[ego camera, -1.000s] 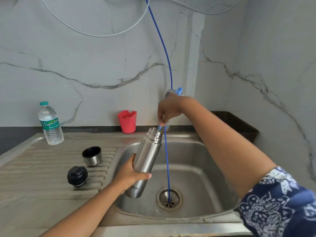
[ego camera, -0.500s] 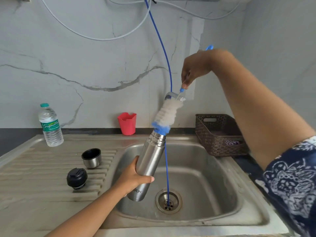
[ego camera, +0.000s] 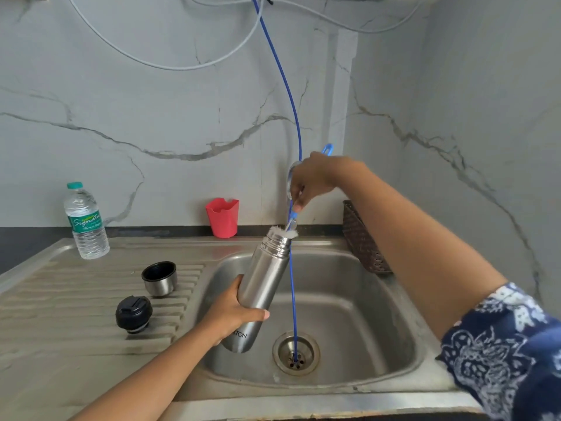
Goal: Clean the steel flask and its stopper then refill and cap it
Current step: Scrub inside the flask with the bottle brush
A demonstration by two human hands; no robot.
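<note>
Now the brush is deep in the flask, over the sink.
Head view: the left hand (ego camera: 233,314) has its grip wrapped round the lower body of the steel flask (ego camera: 262,293), tilted mouth-up above the sink (ego camera: 379,329); the right hand (ego camera: 312,177) has its grip pinched on the blue handle of the bottle brush (ego camera: 283,233), only a tuft of white bristles showing at the mouth. Best, I'd say, to drive the handle along the flask's tilt and twist, so bristles reach the bottom without scraping the threads. Water inside the flask? Can't tell. On the surface to the left sit the black stopper (ego camera: 133,312) and the steel cup lid (ego camera: 159,278), open end up, dark within; the plastic bottle (ego camera: 86,221) looks mostly full of clear water.
</note>
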